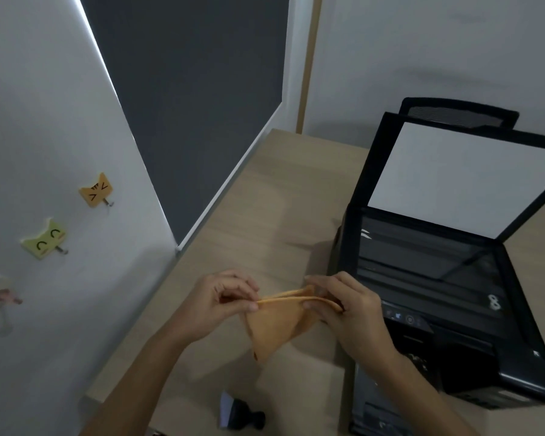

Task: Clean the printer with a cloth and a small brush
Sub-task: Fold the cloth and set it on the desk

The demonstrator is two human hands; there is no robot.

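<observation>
An orange cloth [274, 325] hangs folded between my two hands above the wooden desk [265, 199]. My left hand [224, 300] pinches its left corner. My right hand [346, 306] grips the right end of the folded edge. The black printer [438, 294] stands on the right with its scanner lid [463, 177] raised, showing the white underside and the dark glass. A small brush [236, 412] with a black handle lies on the desk near the front edge, below my hands.
A grey wall on the left carries cat-shaped hooks [96, 190]. A dark window blind [195, 105] fills the back left. A black chair back [460, 116] shows behind the printer.
</observation>
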